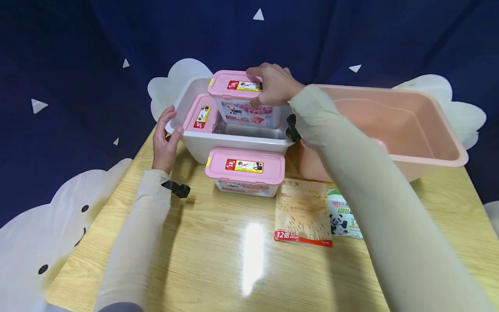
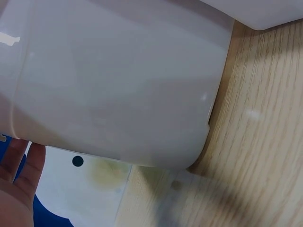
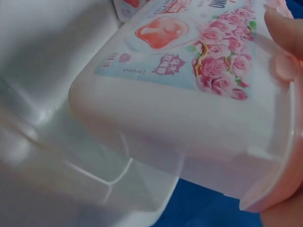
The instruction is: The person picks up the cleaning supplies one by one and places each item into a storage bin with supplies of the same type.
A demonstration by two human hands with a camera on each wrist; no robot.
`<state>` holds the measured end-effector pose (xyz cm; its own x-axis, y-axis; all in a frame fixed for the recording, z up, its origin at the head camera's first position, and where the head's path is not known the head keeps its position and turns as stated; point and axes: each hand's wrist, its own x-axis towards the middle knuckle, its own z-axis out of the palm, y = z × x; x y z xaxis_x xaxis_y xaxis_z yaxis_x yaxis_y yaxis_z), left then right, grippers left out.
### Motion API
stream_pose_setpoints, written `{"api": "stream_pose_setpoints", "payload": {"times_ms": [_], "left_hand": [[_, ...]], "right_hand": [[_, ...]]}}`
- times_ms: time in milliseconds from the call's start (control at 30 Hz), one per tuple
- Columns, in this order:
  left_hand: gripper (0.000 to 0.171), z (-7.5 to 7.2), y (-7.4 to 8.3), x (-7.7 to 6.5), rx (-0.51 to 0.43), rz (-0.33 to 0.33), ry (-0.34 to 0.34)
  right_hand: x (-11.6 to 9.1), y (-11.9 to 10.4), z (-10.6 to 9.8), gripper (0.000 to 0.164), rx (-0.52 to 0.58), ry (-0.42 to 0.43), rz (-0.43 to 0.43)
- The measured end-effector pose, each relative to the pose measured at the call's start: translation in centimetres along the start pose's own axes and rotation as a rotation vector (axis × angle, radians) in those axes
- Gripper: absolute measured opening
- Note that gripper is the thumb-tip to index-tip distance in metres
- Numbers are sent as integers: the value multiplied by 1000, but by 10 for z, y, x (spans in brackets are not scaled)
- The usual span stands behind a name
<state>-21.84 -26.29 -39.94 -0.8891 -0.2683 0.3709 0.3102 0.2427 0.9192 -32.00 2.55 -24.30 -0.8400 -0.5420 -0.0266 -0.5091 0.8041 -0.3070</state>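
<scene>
My right hand [image 1: 276,84] grips a pink-lidded OMO detergent tub [image 1: 247,113] by its lid, thumb on the front and fingers over the back. In the right wrist view the tub [image 3: 199,127] shows roses on its label and hangs tilted over the inside of the white bin [image 3: 42,94]. A second pink-lidded tub [image 1: 200,113] sits inside the white bin [image 1: 195,145], at its left end. My left hand [image 1: 165,145] holds the bin's front left corner, thumb at the front rim and fingers along the side [image 2: 118,85].
Another pink-lidded tub [image 1: 249,167] stands on the wooden table [image 1: 202,255] against the bin's front. Right of it lie a beige pouch [image 1: 303,212] and a panda-printed packet [image 1: 339,212], partly behind my right sleeve. A large peach bin [image 1: 425,162] stands at the right.
</scene>
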Motion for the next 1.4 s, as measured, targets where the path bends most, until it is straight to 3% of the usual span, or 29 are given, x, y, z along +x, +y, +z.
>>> {"api": "stream_pose_setpoints", "payload": {"times_ms": [267,467,967,1267,1400], "left_hand": [[52,-1,12,-14,9,-2,-2],[54,-1,8,-13,-17,23,1],[52,2,6,-17,-2,28,-12],[51,12,6,-15,-16,31,-32],[52,18,14,-19,-25,9,-55]], "right_hand": [[5,5,13,88,40,-15,49],[7,13,14,88,50,-2,70],[13,30,21,83,-65,-21,26],[10,34,28,79,-90,-39,36],[6,41,39,79,-97,-56,47]]}}
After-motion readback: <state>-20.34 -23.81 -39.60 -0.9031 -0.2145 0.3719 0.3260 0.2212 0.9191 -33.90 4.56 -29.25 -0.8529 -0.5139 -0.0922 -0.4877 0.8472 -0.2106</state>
